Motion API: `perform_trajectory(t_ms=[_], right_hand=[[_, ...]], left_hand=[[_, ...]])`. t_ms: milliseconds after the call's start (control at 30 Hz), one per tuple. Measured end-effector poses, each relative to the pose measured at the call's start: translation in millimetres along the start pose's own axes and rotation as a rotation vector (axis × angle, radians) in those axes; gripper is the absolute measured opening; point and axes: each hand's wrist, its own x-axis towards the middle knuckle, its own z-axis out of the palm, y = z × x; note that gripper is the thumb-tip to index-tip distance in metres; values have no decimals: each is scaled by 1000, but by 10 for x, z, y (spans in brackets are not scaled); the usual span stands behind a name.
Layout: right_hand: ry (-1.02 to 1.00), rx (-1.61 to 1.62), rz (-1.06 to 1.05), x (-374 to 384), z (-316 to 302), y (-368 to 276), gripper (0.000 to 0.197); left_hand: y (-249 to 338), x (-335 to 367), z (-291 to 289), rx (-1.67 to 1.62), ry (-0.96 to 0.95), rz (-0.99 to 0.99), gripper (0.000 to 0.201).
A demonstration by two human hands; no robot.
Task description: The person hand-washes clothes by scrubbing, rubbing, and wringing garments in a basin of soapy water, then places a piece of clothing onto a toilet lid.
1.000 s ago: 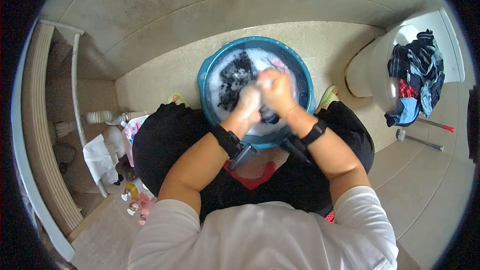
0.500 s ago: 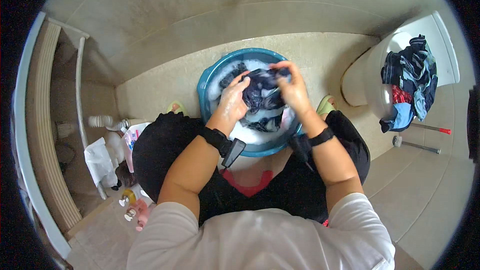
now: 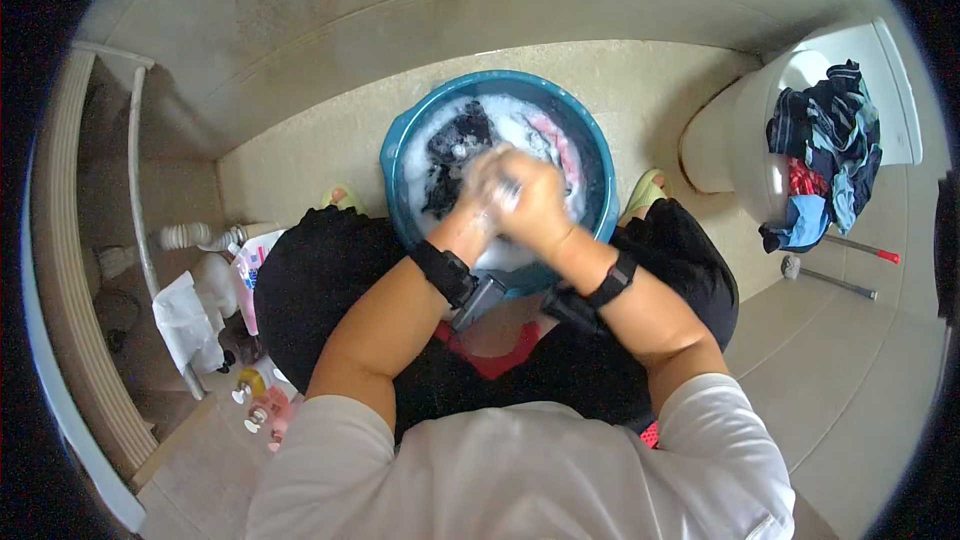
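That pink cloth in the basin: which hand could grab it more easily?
Probably the right hand. The pink cloth lies in the suds toward the basin's right side, just beyond that hand, while the left hand sits nearer the dark garment.

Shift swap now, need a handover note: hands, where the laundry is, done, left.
Left hand and right hand: pressed together over the teal basin, closed on something sudsy; what exactly is hidden by foam.
Dark garment and a pink piece soak in the suds.
A pile of clothes sits on the toilet, apparently dry.
Done: basin load wet and soaped.
Left: probably rinsing, and that pile.
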Motion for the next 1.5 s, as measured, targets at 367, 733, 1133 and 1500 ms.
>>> perform_trajectory(t_ms=[367, 733, 1133, 1500], right_hand=[[-1, 1139, 872, 59, -411, 544, 36], [68, 141, 763, 26, -254, 660, 22], [-206, 256, 629, -235, -253, 930, 32], [-84, 714, 624, -2, -837, 156, 36]], left_hand=[[433, -54, 126, -465, 18, -128, 23], [199, -60, 618, -135, 278, -355, 31], [375, -149, 482, 400, -46, -199, 34], [632, -237, 219, 836, -285, 180, 75]])
